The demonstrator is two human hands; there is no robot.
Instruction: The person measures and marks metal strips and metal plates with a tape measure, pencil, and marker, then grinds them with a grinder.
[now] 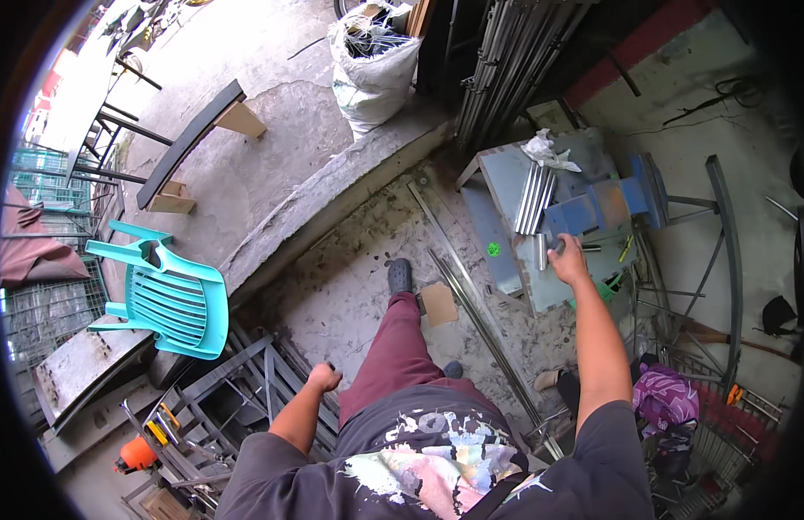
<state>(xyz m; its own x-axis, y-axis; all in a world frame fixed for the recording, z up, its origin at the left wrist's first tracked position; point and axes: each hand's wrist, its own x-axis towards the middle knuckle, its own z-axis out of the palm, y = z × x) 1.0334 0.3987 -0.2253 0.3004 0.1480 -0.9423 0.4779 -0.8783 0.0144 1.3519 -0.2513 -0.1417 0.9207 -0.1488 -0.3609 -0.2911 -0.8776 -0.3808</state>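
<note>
My right hand (568,260) reaches out over the grey metal workbench (554,299), its fingers closed around a small dark grey piece that I cannot make out. Just left of those fingers a short silver tube (541,252) lies on the bench top. Behind it is a row of longer silver tubes (535,199), with a crumpled white plastic bag (549,152) at their far end. A blue metal fixture (606,204) with a brown middle stands right of the tubes. My left hand (325,377) hangs low beside my thigh, fingers curled; whatever they hold, if anything, is unclear.
Long metal bars (480,316) lie on the floor between me and the bench. A concrete ledge (333,186) runs across ahead, with a white sack (376,74) beyond. At left are a turquoise plastic chair (172,299) and metal frames (246,381). Someone's purple clothing (666,399) shows at right.
</note>
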